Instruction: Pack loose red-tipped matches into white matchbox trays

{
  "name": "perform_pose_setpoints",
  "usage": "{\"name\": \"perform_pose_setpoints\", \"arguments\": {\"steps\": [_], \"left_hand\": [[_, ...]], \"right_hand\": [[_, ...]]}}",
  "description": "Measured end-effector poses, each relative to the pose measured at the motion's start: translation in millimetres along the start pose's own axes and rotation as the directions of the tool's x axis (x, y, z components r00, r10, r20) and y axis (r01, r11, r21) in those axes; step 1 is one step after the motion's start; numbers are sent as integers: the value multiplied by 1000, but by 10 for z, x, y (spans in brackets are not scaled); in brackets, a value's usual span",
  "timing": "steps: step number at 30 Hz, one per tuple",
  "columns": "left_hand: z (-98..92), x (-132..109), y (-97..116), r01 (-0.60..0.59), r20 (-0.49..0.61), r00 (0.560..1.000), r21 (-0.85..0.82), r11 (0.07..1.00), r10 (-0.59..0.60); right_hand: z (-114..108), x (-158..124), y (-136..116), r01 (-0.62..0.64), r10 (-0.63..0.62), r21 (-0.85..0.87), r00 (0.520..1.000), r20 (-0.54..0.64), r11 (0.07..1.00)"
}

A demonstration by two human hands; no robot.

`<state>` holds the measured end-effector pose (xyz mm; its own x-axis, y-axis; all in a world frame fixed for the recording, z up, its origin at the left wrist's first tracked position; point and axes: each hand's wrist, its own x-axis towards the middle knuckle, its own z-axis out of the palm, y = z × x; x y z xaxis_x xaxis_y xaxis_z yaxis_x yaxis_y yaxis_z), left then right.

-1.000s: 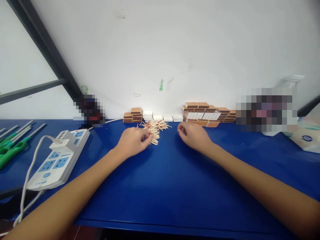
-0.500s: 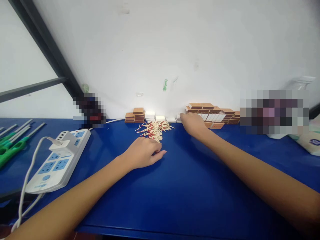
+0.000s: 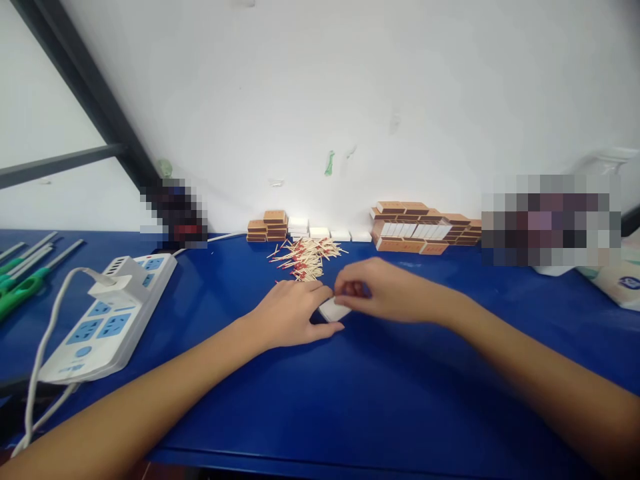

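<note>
My right hand (image 3: 377, 290) is pinched on a small white matchbox tray (image 3: 334, 309) above the blue table. Just left of it, my left hand (image 3: 290, 310) rests palm down with thumb and forefinger spread either side of the tray's near end; whether they touch it is hard to tell. Behind my left hand lies a loose heap of red-tipped matches (image 3: 307, 257). Several white trays (image 3: 320, 233) stand in a row behind the heap, against the wall. Brown matchboxes (image 3: 275, 217) are stacked left of that row.
A larger stack of matchboxes (image 3: 410, 247) stands at the back right, with white trays upright inside it. On the left are a power strip (image 3: 117, 327) with a white cable and some green-handled tools (image 3: 30, 283). A soft packet (image 3: 623, 277) lies far right.
My right hand has come from the row by the wall toward my left hand, bringing a white tray. My left thumb and forefinger have spread apart. The view has shifted slightly.
</note>
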<state>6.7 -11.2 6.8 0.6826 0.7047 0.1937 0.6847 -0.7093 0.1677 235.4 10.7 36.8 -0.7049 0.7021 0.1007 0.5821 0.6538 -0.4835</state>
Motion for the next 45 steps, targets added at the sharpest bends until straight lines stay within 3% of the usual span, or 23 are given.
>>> {"name": "perform_pose_setpoints", "arguments": {"steps": [2,5,10,22,30,45], "left_hand": [[4,2,-12,-7,1,1000,-49,999,7],[-10,-2,-35,-39,7,999,-104,994,40],[-24,-7,-46,-57,23,998,-105,993,59],[-31,-11,-45,-49,52,997,-89,995,54],[-17,24,-66,-43,53,997,-119,992,50],[-30,18,-76,-49,50,997,-117,992,55]], "right_hand": [[-121,173,147,-60,61,25,996,-70,998],[-206,465,390,-123,79,-184,971,-227,975],[-92,751,572,-179,121,-469,981,-152,865],[7,645,527,-69,-9,-726,995,-103,684],[72,713,494,-132,63,-729,991,-122,671],[-6,678,457,-114,97,-771,993,-68,627]]}}
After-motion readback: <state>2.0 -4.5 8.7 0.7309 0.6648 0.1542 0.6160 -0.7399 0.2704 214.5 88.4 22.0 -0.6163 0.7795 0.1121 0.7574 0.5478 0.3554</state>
